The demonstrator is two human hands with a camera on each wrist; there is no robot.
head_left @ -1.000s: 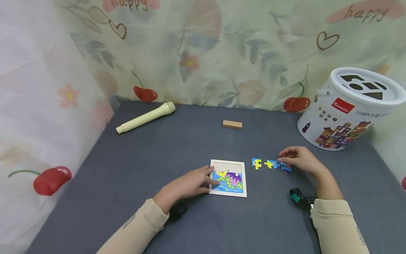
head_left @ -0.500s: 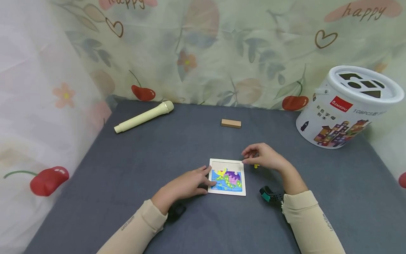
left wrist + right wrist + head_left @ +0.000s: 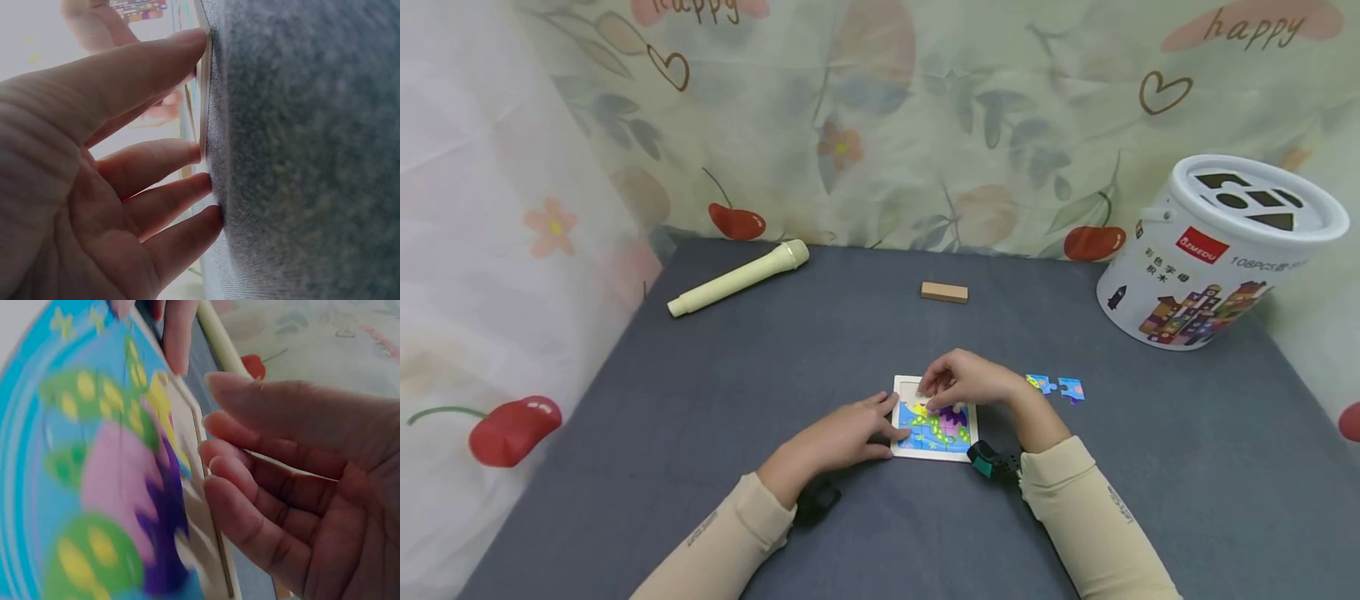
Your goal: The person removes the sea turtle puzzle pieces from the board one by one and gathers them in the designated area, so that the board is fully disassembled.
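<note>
A small square jigsaw (image 3: 934,433) lies in a pale wooden tray (image 3: 974,421), its upper strip bare wood. My left hand (image 3: 853,433) rests at the tray's left side, fingers spread and nearly straight, fingertips along the edge as the left wrist view shows. Above the tray's upper part hovers my right hand (image 3: 973,383). In the right wrist view its fingers (image 3: 234,509) curve loosely with a gap to the thumb, nothing visible between them, close by the tray's edge and a yellow puzzle piece (image 3: 161,403). Two loose puzzle pieces (image 3: 1072,389) lie right of the right hand.
Beyond the tray lies a small wooden block (image 3: 944,292). A cream toy microphone (image 3: 737,279) rests at the back left. At the back right stands a white bucket (image 3: 1213,267) with shaped holes in its lid. Patterned cloth (image 3: 865,125) hangs behind the dark table.
My right hand has swept left from the loose pieces to above the tray's upper part. One loose yellow piece seen before no longer shows. My left hand stays at the tray.
</note>
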